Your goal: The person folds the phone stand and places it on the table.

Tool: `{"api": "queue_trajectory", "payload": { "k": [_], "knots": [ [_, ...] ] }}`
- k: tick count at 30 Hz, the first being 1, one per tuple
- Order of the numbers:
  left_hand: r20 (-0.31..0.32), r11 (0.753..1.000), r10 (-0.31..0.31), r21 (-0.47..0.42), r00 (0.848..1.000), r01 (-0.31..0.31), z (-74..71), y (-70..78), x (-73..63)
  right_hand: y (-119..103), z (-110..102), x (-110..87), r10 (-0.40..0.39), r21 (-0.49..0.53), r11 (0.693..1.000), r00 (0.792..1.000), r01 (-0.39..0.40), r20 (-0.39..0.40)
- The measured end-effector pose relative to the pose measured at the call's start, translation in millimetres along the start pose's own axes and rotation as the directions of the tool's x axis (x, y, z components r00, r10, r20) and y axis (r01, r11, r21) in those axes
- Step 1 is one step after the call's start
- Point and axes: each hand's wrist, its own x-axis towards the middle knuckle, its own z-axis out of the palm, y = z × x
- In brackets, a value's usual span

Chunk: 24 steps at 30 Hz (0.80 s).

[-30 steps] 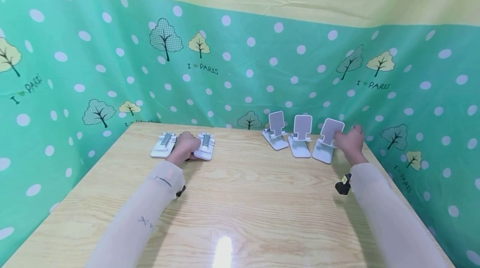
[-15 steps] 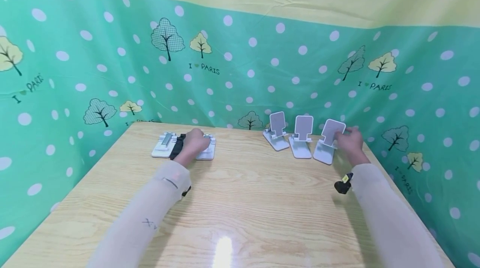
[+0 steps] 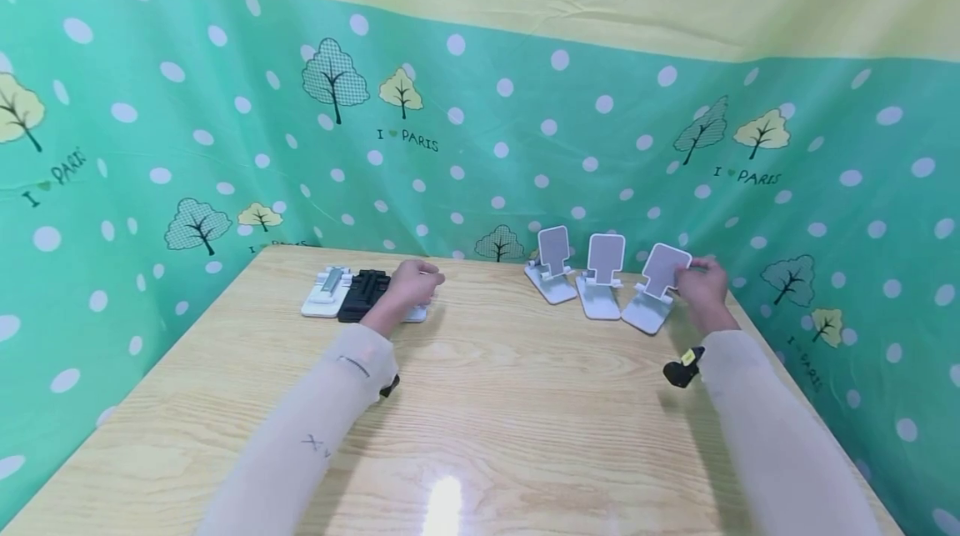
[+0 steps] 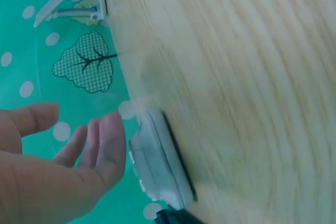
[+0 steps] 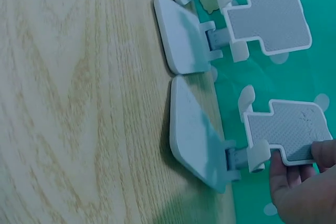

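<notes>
Right hand (image 3: pixel 702 284): narrow pinch on the right edge of the grey-faced, white-rimmed plate (image 3: pixel 663 271) of the rightmost white folding stand (image 3: pixel 645 314), thumb in front, fingers behind; the stand is raised, near the back of the light wood-grain table (image 3: pixel 487 419). Just beside it stand a similar raised middle stand (image 3: pixel 600 300) and, further left, a third raised stand (image 3: pixel 555 286). Left hand (image 3: pixel 412 284): thumb spread wide from extended fingers, holding nothing, at a folded white rectangular stand (image 4: pixel 163 156); contact cannot be told. Adjacent: a folded black stand (image 3: pixel 363 294), then another folded white stand (image 3: pixel 321 303).
</notes>
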Motion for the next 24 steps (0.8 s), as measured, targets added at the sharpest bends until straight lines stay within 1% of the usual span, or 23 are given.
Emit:
{"api": "queue_trajectory", "payload": {
  "k": [1,2,3,4,6,8,9,13,16,18,22,24],
  "knots": [
    [0.024,0.998,-0.015,-0.055,1.0,0.016,1.2,-0.3,1.1,-0.6,0.5,-0.5,0.002,0.005,1.0,1.0,-0.002,-0.002],
    [0.051,0.991,-0.033,-0.13,0.998,0.039,2.4,-0.6,2.3,-1.0,1.1,-0.7,0.003,0.014,1.0,1.0,-0.003,-0.004],
    [0.075,0.976,-0.054,-0.204,0.996,0.068,3.6,-0.9,3.7,-1.5,1.7,-1.1,0.005,0.023,1.0,1.0,-0.005,-0.008],
    [0.099,0.956,-0.073,-0.275,0.992,0.098,4.6,-0.9,4.7,-2.1,2.2,-1.4,0.007,0.032,0.999,1.0,-0.007,-0.01],
    [0.146,0.907,-0.104,-0.392,0.984,0.154,6.4,-1.3,6.7,-3.5,2.6,-2.2,0.01,0.049,0.999,1.0,-0.009,-0.016],
    [0.183,0.857,-0.128,-0.474,0.975,0.202,8.1,-1.0,7.5,-5.2,2.6,-2.4,0.016,0.077,0.997,1.0,-0.014,-0.017],
    [0.196,0.844,-0.136,-0.491,0.971,0.217,8.7,-0.7,7.4,-6.5,2.5,-2.9,0.021,0.098,0.995,1.0,-0.019,-0.016],
    [0.233,0.816,-0.146,-0.522,0.962,0.25,10.7,-0.1,6.3,-12.9,3.5,-6.0,0.035,0.168,0.985,0.999,-0.033,-0.014],
    [0.256,0.805,-0.143,-0.532,0.956,0.263,12.0,0.4,5.7,-17.8,6.3,-10.5,0.026,0.18,0.983,0.999,-0.021,-0.025],
    [0.274,0.791,-0.142,-0.546,0.951,0.275,13.0,0.9,6.0,-20.8,8.8,-13.8,0.014,0.187,0.982,0.999,-0.006,-0.041],
    [0.303,0.731,-0.154,-0.606,0.941,0.314,14.8,-0.7,9.6,-28.2,14.6,-22.4,-0.006,0.233,0.972,0.997,0.023,-0.074],
    [0.312,0.701,-0.159,-0.632,0.937,0.33,16.1,-1.5,11.2,-31.9,17.6,-27.8,-0.006,0.265,0.964,0.997,0.026,-0.078]
  ]
}}
